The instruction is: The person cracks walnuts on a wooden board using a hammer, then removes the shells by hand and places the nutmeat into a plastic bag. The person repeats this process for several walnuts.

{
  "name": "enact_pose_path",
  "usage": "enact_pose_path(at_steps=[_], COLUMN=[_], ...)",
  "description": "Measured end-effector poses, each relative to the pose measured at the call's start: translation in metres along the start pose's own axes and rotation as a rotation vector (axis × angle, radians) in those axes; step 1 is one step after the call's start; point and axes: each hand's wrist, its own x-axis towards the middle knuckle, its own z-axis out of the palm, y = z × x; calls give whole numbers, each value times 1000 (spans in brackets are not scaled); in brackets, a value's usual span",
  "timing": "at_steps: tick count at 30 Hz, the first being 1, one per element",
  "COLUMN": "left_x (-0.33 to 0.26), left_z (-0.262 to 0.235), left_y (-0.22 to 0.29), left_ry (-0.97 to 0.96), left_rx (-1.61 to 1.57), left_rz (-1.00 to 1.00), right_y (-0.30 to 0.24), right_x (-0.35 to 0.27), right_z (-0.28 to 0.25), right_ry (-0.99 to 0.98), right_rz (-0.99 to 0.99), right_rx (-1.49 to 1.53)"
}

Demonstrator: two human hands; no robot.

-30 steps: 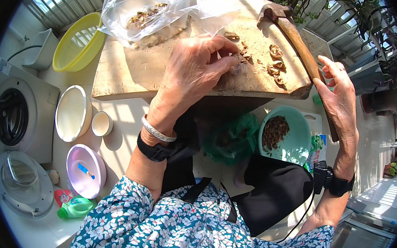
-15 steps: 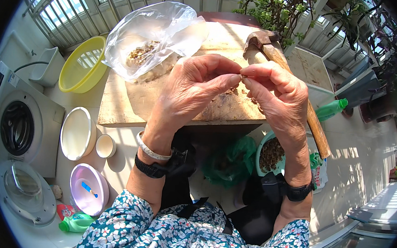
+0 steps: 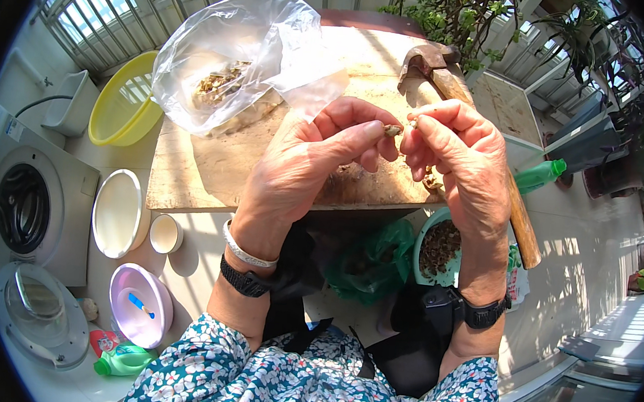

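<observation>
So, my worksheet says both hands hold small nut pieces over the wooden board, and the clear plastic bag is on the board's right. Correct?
One error: in the head view, the clear plastic bag is at the left of the wooden board. The left hand and right hand do hold small nut pieces over it.

Light: strong daylight in here, entering by the windows behind the metal railing (image 3: 97, 17), upper left; panes bleached white. Shadows: slanting bands over the wooden board (image 3: 201, 179); one from the beige cup (image 3: 166, 234), cast toward the lower right; deep gloom under the board. Glare: bright sheen on the clear plastic bag (image 3: 284, 25); board's far end washed pale. Left hand (image 3: 291, 160) and right hand (image 3: 466, 168): sunlit, fairly crisp. Dim: potted plants (image 3: 640, 106), far right, detail smeared. Distortion: railing bowed; black circular rim, bluish fringe at left.
</observation>
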Motion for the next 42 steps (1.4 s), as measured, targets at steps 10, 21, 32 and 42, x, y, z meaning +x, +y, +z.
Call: enact_pose_path(at_steps=[10,21,32,42], left_x=[-7,-9,-4,-5], left_z=[0,14,21,23], left_y=[1,-2,-5,-7], left_ry=[51,140,235,332], left_rx=[-77,186,629,1144], left_rz=[-81,139,500,700], right_y=[-4,-14,-2,1], right_x=[-1,-9,-10,-10], right_z=[0,8,17,18], right_ry=[-6,-13,-8,31], right_rz=[151,197,116,103], right_rx=[-224,-267,19,-94])
